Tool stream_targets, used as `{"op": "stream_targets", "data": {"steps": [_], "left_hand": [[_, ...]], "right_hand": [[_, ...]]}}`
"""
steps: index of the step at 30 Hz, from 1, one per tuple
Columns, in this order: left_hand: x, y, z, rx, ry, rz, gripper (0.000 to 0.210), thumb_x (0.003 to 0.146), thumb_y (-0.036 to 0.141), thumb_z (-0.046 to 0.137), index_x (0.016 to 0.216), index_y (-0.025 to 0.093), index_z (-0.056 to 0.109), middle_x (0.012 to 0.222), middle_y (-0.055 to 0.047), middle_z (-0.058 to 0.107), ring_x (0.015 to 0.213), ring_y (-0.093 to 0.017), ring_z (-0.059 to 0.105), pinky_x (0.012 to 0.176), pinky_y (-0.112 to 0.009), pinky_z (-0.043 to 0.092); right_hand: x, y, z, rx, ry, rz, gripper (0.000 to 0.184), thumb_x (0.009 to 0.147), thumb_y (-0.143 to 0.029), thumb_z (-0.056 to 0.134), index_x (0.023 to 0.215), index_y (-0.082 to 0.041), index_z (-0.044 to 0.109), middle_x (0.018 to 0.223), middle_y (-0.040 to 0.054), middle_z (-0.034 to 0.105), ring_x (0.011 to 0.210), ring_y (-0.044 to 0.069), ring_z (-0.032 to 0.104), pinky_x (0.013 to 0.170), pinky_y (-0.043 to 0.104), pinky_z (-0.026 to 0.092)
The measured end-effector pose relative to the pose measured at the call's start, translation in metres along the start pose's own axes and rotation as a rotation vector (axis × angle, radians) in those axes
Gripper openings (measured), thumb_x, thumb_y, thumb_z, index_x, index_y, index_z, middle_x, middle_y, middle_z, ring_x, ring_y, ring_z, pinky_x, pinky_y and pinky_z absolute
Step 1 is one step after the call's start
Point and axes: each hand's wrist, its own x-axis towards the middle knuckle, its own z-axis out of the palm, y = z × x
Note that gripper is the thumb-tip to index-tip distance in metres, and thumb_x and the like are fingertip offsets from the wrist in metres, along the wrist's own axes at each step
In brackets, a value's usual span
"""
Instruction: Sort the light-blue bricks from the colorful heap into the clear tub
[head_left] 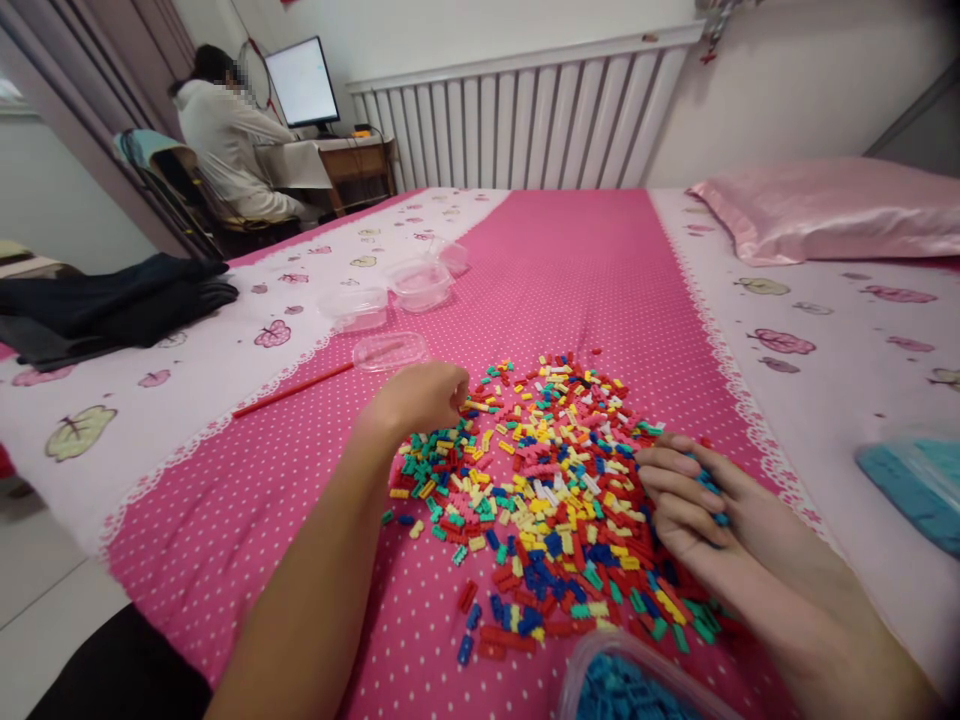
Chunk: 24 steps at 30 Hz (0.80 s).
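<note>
A wide pile of small plastic building bricks (551,500) in red, yellow, green, blue, white and pink lies spread on the bed. My left hand (427,395) is at the far left edge of the pile, fingers curled down and touching or just above the bricks; whatever its fingertips pinch is hidden. At the right side of the pile, my right hand (690,495) is curled closed around several blue bricks (709,482) that show between fingers and palm. Close to me stands a clear plastic tub (581,665) filled with blue bricks (626,692).
Clear plastic containers (420,283) and a lid (390,350) sit beyond the pile, beside a thin red stick (292,390). A tub of blue pieces (911,485) is at right. A pink pillow (832,210), dark clothes (112,305) and a seated person (232,140) at a desk are farther off.
</note>
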Motion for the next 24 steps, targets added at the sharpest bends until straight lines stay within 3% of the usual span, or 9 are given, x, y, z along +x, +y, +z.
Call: {"op": "stream_targets", "data": {"steps": [5, 8, 10, 12, 15, 18, 20, 22, 24], "left_hand": [[-0.006, 0.029, -0.011, -0.632, 0.128, 0.535, 0.017, 0.082, 0.015, 0.059, 0.097, 0.016, 0.068, 0.091, -0.002, 0.071, 0.078, -0.01, 0.06, 0.073, -0.022, 0.046], [-0.006, 0.069, 0.001, -0.857, 0.276, 0.673, 0.01, 0.085, 0.016, 0.064, 0.094, 0.013, 0.067, 0.093, -0.003, 0.072, 0.084, -0.01, 0.062, 0.078, -0.023, 0.047], [-0.006, 0.094, 0.014, -0.803, 0.263, 0.769, 0.013, 0.091, 0.023, 0.062, 0.098, 0.014, 0.068, 0.097, -0.004, 0.073, 0.09, -0.012, 0.063, 0.086, -0.027, 0.047], [-0.005, 0.11, 0.024, -0.604, 0.292, 0.78, 0.019, 0.093, 0.032, 0.063, 0.104, 0.019, 0.071, 0.105, -0.004, 0.07, 0.102, -0.017, 0.06, 0.096, -0.035, 0.042], [-0.004, 0.109, 0.026, -0.465, 0.337, 0.76, 0.028, 0.086, 0.042, 0.07, 0.109, 0.025, 0.072, 0.116, -0.006, 0.065, 0.112, -0.022, 0.055, 0.098, -0.039, 0.039], [-0.003, 0.076, 0.011, -0.574, 0.285, 0.656, 0.036, 0.083, 0.046, 0.073, 0.11, 0.022, 0.07, 0.101, -0.004, 0.068, 0.094, -0.016, 0.062, 0.082, -0.027, 0.044], [-0.003, 0.044, 0.001, -0.467, 0.232, 0.342, 0.033, 0.086, 0.048, 0.067, 0.102, 0.02, 0.069, 0.083, -0.002, 0.069, 0.073, -0.014, 0.061, 0.065, -0.024, 0.04], [-0.002, 0.015, -0.006, -0.091, 0.192, -0.074, 0.027, 0.085, 0.045, 0.067, 0.089, 0.019, 0.071, 0.084, -0.003, 0.071, 0.074, -0.016, 0.061, 0.064, -0.025, 0.038], [-0.001, -0.005, -0.006, 0.018, 0.198, -0.242, 0.019, 0.082, 0.035, 0.068, 0.082, 0.016, 0.071, 0.084, -0.008, 0.072, 0.079, -0.021, 0.063, 0.068, -0.028, 0.039]], "right_hand": [[0.008, 0.0, -0.004, 0.023, 0.036, 0.021, 0.033, 0.103, -0.014, 0.027, 0.08, -0.019, 0.05, 0.062, -0.0017, 0.05, 0.037, 0.006, 0.046, 0.03, 0.013, 0.038], [0.015, 0.002, -0.006, -0.055, 0.134, 0.006, 0.029, 0.101, -0.014, 0.03, 0.091, -0.016, 0.057, 0.07, 0.0033, 0.062, 0.053, 0.012, 0.063, 0.046, 0.02, 0.055], [0.018, 0.004, -0.006, -0.138, 0.174, 0.0, 0.031, 0.1, -0.012, 0.029, 0.098, -0.015, 0.06, 0.073, 0.004, 0.066, 0.059, 0.015, 0.067, 0.051, 0.026, 0.06], [0.018, 0.005, -0.005, -0.177, 0.148, -0.002, 0.036, 0.099, -0.01, 0.025, 0.099, -0.016, 0.06, 0.073, 0.0035, 0.067, 0.056, 0.014, 0.065, 0.047, 0.024, 0.057], [0.016, 0.006, -0.004, -0.196, 0.127, 0.031, 0.036, 0.099, -0.012, 0.023, 0.095, -0.017, 0.059, 0.073, 0.0048, 0.065, 0.053, 0.015, 0.063, 0.042, 0.024, 0.054], [0.014, 0.005, -0.004, -0.079, 0.108, 0.088, 0.028, 0.098, -0.014, 0.028, 0.09, -0.017, 0.055, 0.069, 0.003, 0.058, 0.051, 0.012, 0.059, 0.045, 0.022, 0.054], [0.013, 0.005, -0.005, 0.032, 0.045, 0.1, 0.024, 0.096, -0.012, 0.031, 0.088, -0.018, 0.052, 0.068, 0.0009, 0.053, 0.047, 0.009, 0.054, 0.041, 0.018, 0.05], [0.013, 0.004, -0.008, 0.067, 0.008, 0.106, 0.023, 0.095, -0.011, 0.032, 0.087, -0.018, 0.051, 0.069, 0.0007, 0.051, 0.045, 0.008, 0.052, 0.039, 0.017, 0.047], [0.014, 0.004, -0.011, 0.062, -0.012, 0.101, 0.023, 0.095, -0.009, 0.031, 0.089, -0.018, 0.052, 0.07, 0.0011, 0.05, 0.046, 0.009, 0.052, 0.039, 0.018, 0.048]]}}
